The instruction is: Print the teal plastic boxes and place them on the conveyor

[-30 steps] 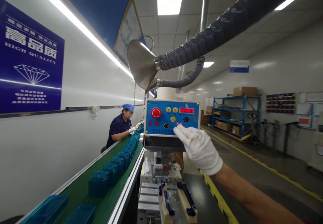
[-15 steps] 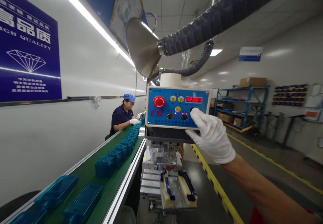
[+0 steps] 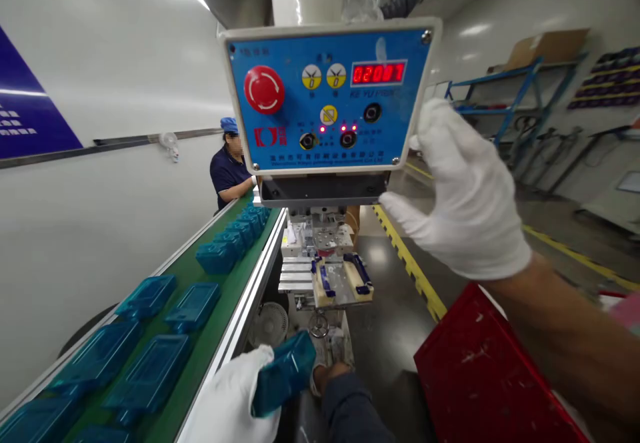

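Observation:
My left hand [image 3: 227,396], in a white glove, is closed around a translucent teal bottle [image 3: 285,373] at the bottom, beside the conveyor. My right hand [image 3: 463,193], also gloved, is raised at the right edge of a blue control panel [image 3: 295,113]. Its thumb and fingers are apart, with nothing held; whether the fingertips touch the box cannot be told. The panel carries a red stop button [image 3: 264,90], small knobs and a lit red display [image 3: 379,73]. Under it, the machine has a fixture [image 3: 343,280] with two cream blocks edged in dark blue.
A green conveyor belt [image 3: 193,323] on the left bears several teal bottles [image 3: 150,373], lying flat nearby and standing in a row farther off. A person [image 3: 230,170] in a blue cap sits beside it. A red box [image 3: 493,373] stands at lower right, near yellow floor tape [image 3: 407,263].
The view has tipped down and come closer to the panel. My right hand has moved off the panel face to its right edge. My left hand with the bottle has come into view.

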